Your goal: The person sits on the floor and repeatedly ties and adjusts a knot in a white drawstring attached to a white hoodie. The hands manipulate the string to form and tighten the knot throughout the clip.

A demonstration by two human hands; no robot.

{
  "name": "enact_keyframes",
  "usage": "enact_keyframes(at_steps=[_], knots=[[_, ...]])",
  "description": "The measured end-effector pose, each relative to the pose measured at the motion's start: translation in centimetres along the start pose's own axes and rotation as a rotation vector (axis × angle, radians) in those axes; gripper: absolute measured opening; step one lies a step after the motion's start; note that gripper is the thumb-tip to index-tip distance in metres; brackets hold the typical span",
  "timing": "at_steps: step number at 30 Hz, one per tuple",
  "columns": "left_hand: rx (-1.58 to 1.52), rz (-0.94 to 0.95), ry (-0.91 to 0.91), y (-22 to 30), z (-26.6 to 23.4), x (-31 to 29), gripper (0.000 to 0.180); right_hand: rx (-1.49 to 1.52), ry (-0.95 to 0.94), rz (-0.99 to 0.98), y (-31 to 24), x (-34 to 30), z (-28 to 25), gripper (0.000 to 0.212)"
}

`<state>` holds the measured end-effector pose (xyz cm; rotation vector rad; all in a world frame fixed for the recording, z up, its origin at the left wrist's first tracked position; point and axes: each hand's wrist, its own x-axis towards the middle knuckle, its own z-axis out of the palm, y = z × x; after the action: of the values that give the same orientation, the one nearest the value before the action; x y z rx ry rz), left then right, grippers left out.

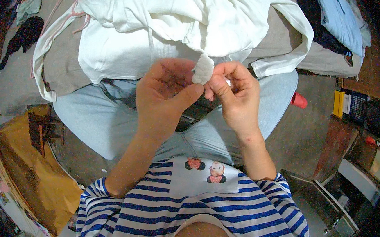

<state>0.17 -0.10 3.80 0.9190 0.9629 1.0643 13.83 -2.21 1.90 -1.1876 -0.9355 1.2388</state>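
Observation:
Between my two hands stands a small white puffy piece, soft-looking, with its tip touching or overlapping the garment behind. My left hand is closed around its left side, the thumb pressed near the lower end. With thumb and forefinger my right hand pinches at its lower right edge. A bit of white shows among the right fingers, too small to name. Just beyond my hands a white long-sleeved garment lies bunched, its sleeves spread to both sides. Whether the piece is joined to it, I cannot tell.
The garment lies on a grey-brown cloth-covered surface. Black cloth is at the far left, light blue clothing at the far right. A red cup-like object sits beyond my right knee. Brown paper or board stands at left.

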Motion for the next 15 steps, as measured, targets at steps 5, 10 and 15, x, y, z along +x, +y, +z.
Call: enact_keyframes(at_steps=[5, 10, 15], knots=[[0.111, 0.066, 0.067, 0.0, -0.1, -0.2, 0.029, -0.362, 0.083, -0.206, -0.6, 0.3, -0.2, 0.006], [0.373, 0.233, 0.085, 0.2, 0.1, -0.1, 0.026, -0.724, 0.009, -0.684, -2.7, 1.0, -0.1, 0.018], [0.404, 0.317, 0.08, 0.0, 0.3, -0.1, 0.025, -0.742, -0.068, -0.747, -2.9, 1.3, 0.3, 0.016]])
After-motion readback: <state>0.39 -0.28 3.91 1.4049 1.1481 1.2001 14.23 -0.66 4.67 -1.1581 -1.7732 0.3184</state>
